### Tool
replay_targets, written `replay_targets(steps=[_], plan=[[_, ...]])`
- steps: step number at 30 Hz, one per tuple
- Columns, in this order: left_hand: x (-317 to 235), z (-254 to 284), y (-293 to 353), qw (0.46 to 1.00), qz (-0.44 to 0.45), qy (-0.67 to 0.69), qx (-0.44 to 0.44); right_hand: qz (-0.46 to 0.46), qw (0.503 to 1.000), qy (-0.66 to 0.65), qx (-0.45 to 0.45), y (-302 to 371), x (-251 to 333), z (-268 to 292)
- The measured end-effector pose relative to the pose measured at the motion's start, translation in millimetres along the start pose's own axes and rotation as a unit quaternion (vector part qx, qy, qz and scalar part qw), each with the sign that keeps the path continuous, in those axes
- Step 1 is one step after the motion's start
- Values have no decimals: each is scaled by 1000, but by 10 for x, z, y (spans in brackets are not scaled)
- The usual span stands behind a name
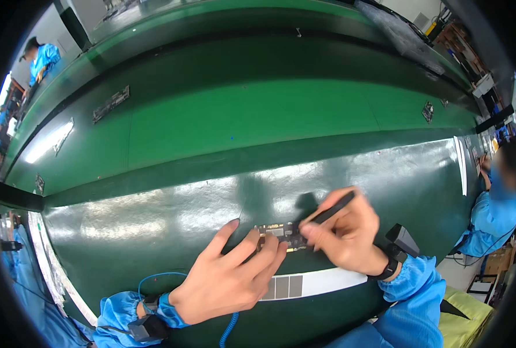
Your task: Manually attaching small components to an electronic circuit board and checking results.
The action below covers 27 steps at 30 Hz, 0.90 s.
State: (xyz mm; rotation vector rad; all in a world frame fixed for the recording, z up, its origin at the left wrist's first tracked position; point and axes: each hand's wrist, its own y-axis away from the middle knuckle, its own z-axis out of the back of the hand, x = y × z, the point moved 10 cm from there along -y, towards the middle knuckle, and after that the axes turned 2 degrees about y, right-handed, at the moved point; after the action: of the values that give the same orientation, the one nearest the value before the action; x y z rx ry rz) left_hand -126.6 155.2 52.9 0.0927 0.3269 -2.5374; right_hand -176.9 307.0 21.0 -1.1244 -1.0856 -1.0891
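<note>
A dark circuit board (278, 232) with light and gold-coloured parts lies on the green bench in front of me. My left hand (235, 272) reaches over its left end and lower edge, fingertips holding it against the bench; the thumb is hidden. Between the thumb and fingers of my right hand (348, 232) is a slim black pen-shaped tool (336, 209), slanting down toward the board's right end. Its tip is hidden behind the fingers, so I cannot tell whether it touches the board.
Below the board lies a white strip with grey squares (287, 287). A blue coiled cord (229, 330) hangs by my left wrist. Beyond the bench, a green conveyor belt (240, 110) carries several circuit boards (112, 104). Blue-sleeved co-workers are at right (490, 214) and far left (40, 58).
</note>
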Motion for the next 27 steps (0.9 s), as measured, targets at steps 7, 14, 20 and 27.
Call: replay_targets(steps=[7,14,20,27], plan=[[-6,30,-47,1000,17,9,-23,-26,999,-39,-11,532,196,156],[-663,-19,167,999,-34,26,-22,-88,992,-95,-4,683,-87,114],[-626,-129,147,998,-27,59,1,-84,991,-103,-20,741,-146,152],[-566,-143,159,994,-7,111,-2,-81,993,-82,-21,756,-116,129]])
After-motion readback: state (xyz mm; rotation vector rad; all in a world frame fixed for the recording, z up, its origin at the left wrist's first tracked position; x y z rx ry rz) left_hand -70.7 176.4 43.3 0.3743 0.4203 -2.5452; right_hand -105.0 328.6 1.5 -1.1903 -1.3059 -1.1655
